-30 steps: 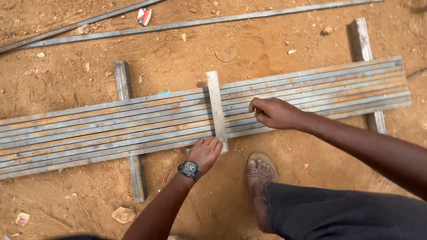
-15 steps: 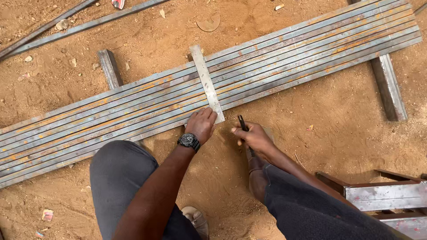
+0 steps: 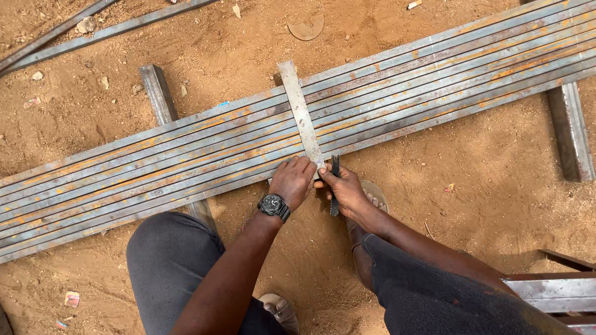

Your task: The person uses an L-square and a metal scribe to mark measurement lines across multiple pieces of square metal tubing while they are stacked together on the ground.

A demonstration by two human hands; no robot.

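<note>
A row of long rusty steel bars [image 3: 186,155] lies side by side on the sandy ground, running from lower left to upper right. A flat metal straightedge [image 3: 299,108] lies across them. My left hand [image 3: 293,180], with a black wristwatch, presses down on the near end of the straightedge. My right hand [image 3: 341,186] sits just to its right and grips a thin dark marking tool [image 3: 334,186], its tip at the straightedge's near end by the nearest bar.
Two steel cross supports [image 3: 158,93] [image 3: 570,127] lie under the bars. More long bars [image 3: 93,28] lie at the top left. A stack of steel sections [image 3: 552,291] sits at the lower right. My knees and sandalled feet are below the bars.
My right hand has moved in beside my left hand, bringing the marking tool to the straightedge's near end. The view has shifted slightly.
</note>
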